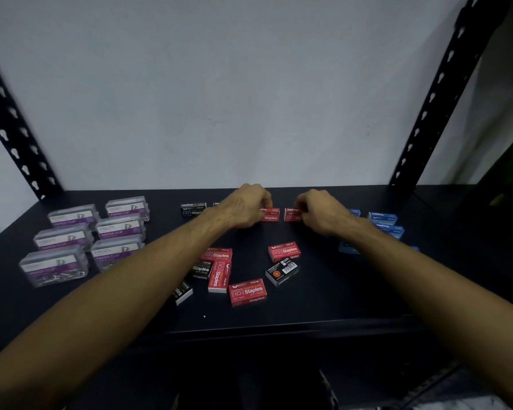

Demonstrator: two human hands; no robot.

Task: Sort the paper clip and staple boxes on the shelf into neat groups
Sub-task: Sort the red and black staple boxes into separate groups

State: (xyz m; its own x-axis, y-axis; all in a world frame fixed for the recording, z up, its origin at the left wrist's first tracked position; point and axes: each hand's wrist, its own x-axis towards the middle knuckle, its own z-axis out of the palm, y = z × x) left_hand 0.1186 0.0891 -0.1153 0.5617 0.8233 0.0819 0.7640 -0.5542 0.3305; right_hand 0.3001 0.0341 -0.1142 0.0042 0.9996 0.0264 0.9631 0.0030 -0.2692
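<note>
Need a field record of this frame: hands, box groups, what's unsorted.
left hand: grips a red staple box at shelf rear
right hand: grips a second red box beside it
paper clip boxes: six, two columns, left
blue boxes: grouped right
unsorted: red and black staple boxes scattered mid-shelf
shelf: dark

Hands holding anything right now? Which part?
Left hand grips a red staples box at its left end; right hand grips another red staples box at its right end.
</note>
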